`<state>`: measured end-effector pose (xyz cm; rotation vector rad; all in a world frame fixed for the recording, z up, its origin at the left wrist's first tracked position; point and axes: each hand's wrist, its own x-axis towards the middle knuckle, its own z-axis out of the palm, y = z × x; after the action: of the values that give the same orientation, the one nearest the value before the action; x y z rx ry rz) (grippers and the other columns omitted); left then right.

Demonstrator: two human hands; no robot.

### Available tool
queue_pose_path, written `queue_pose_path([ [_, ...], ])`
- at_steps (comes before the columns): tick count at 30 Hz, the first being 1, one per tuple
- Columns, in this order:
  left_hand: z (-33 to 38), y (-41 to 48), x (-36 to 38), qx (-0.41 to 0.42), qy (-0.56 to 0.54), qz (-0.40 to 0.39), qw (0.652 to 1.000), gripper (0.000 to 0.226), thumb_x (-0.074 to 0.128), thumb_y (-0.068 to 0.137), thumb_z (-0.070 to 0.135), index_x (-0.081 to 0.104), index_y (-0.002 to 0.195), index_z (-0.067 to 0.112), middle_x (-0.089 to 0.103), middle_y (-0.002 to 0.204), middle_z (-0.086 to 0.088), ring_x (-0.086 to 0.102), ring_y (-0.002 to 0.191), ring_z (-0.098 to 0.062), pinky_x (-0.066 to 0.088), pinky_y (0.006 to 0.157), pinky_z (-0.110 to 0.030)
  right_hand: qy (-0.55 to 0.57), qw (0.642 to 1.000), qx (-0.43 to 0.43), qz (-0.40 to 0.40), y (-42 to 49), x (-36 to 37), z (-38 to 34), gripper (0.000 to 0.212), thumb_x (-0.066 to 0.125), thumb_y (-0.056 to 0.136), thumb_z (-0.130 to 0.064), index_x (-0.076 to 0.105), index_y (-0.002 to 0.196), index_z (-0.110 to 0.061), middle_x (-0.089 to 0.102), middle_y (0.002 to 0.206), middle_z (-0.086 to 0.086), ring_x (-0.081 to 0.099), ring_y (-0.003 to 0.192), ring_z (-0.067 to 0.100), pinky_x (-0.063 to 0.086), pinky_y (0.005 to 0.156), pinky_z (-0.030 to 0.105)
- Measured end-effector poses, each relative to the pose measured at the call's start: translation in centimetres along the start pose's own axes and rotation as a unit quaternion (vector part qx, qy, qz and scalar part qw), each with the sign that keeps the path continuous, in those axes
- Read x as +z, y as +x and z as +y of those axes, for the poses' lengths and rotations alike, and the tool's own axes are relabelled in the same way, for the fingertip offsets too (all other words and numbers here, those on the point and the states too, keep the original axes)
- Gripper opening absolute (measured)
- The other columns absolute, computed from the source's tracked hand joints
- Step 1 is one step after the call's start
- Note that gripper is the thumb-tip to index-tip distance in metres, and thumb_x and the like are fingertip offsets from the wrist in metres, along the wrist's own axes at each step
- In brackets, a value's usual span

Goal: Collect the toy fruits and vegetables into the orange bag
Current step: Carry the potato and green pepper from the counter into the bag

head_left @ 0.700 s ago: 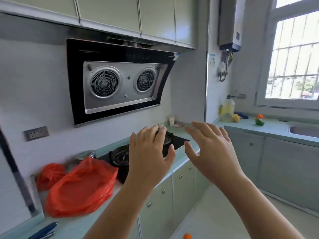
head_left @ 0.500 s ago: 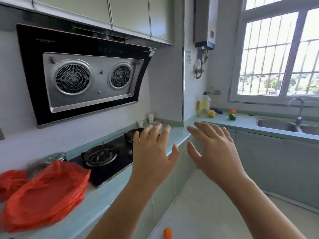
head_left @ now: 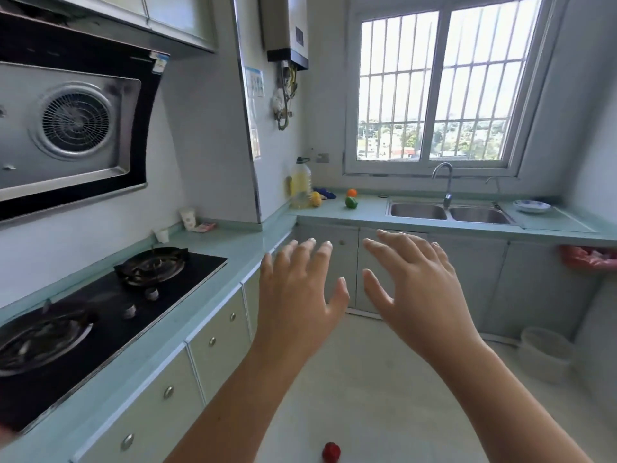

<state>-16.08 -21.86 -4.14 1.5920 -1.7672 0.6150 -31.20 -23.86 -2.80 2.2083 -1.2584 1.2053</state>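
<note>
My left hand [head_left: 297,295] and my right hand [head_left: 414,292] are raised in front of me over the floor, fingers spread, holding nothing. Far ahead on the back counter lie a toy orange [head_left: 351,192], a green toy pepper [head_left: 351,202], a yellow toy fruit [head_left: 315,199] and a blue toy piece [head_left: 326,194]. A red toy [head_left: 331,452] lies on the floor near the bottom edge. Only a sliver of the orange bag [head_left: 4,432] shows at the left edge.
A black gas hob [head_left: 100,309] sits in the left counter. An oil bottle [head_left: 301,187] stands in the corner beside the toys. The double sink [head_left: 449,213] lies under the window, with a plate [head_left: 531,205] to its right. A white bucket [head_left: 546,352] and red bag [head_left: 589,257] are at right.
The view has swung right, away from the orange bags toward the sink and window. Both hands stay raised and spread. A red toy now shows on the floor instead of the orange one.
</note>
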Motion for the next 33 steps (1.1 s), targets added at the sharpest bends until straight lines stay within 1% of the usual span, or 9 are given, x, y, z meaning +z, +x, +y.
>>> queue_pose_path([
  [5,0.2,4.0,5.9,0.028,-0.042,-0.014,0.999,0.052,0.039,0.079,0.040,0.061,0.115,0.009,0.065,0.113,-0.014,0.058,0.106,-0.036,0.044,0.087,-0.058,-0.048,0.999,0.024,-0.002,2.0,3.1,4.2,0.043,0.041,0.079,-0.037,0.063,0.108,-0.014,0.065,0.109,0.007,0.060,0.101,0.030,0.042,0.090,0.055],
  [9,-1.7,8.5,10.8,0.044,-0.067,-0.005,0.997,0.050,0.039,0.079,0.040,0.063,0.112,0.011,0.066,0.112,-0.011,0.059,0.106,-0.034,0.044,0.089,-0.058,-0.078,0.996,0.034,-0.003,5.6,7.4,6.6,0.043,0.040,0.079,-0.037,0.063,0.107,-0.014,0.065,0.108,0.007,0.060,0.100,0.030,0.042,0.089,0.055],
  [15,-6.0,15.8,17.8,0.052,-0.091,0.009,0.994,0.051,0.039,0.079,0.040,0.063,0.112,0.010,0.066,0.112,-0.012,0.059,0.106,-0.035,0.044,0.088,-0.059,-0.091,0.995,0.034,0.009,13.1,14.3,8.9,0.042,0.040,0.078,-0.036,0.064,0.105,-0.014,0.066,0.107,0.006,0.060,0.100,0.029,0.045,0.088,0.054],
  [18,-6.7,18.6,21.3,0.056,-0.104,0.014,0.993,0.050,0.040,0.078,0.040,0.064,0.111,0.010,0.066,0.111,-0.011,0.060,0.105,-0.034,0.044,0.089,-0.059,-0.101,0.994,0.042,0.008,15.0,17.2,11.1,0.042,0.041,0.078,-0.036,0.064,0.105,-0.015,0.066,0.107,0.006,0.060,0.099,0.029,0.045,0.088,0.052],
  [20,-6.4,19.9,23.7,0.060,-0.111,0.009,0.992,0.050,0.040,0.078,0.040,0.064,0.111,0.011,0.067,0.111,-0.010,0.060,0.105,-0.033,0.040,0.090,-0.059,-0.106,0.993,0.050,-0.003,15.7,18.8,13.1,0.042,0.040,0.078,-0.036,0.064,0.105,-0.015,0.066,0.106,0.006,0.061,0.099,0.029,0.046,0.087,0.053],
  [26,-4.1,24.3,31.1,0.069,-0.130,-0.004,0.989,0.050,0.041,0.077,0.040,0.064,0.111,0.012,0.067,0.110,-0.009,0.060,0.105,-0.033,0.040,0.090,-0.058,-0.114,0.990,0.080,-0.008,17.7,22.5,20.9,0.043,0.040,0.078,-0.036,0.065,0.104,-0.013,0.066,0.106,0.006,0.061,0.099,0.030,0.044,0.087,0.055],
  [30,-0.5,28.0,36.8,0.081,-0.125,-0.008,0.989,0.049,0.041,0.077,0.040,0.064,0.110,0.012,0.067,0.111,-0.008,0.060,0.105,-0.031,0.040,0.091,-0.057,-0.122,0.989,0.083,0.000,19.4,23.7,29.1,0.043,0.040,0.078,-0.036,0.064,0.105,-0.011,0.065,0.108,0.009,0.060,0.101,0.032,0.046,0.087,0.056],
  [33,3.0,31.4,41.2,0.078,-0.126,-0.011,0.989,0.048,0.042,0.076,0.039,0.065,0.109,0.012,0.067,0.109,-0.008,0.061,0.103,-0.031,0.040,0.091,-0.057,-0.128,0.986,0.102,0.011,20.7,24.1,35.9,0.044,0.040,0.078,-0.035,0.064,0.106,-0.011,0.065,0.108,0.010,0.060,0.100,0.034,0.045,0.087,0.056],
])
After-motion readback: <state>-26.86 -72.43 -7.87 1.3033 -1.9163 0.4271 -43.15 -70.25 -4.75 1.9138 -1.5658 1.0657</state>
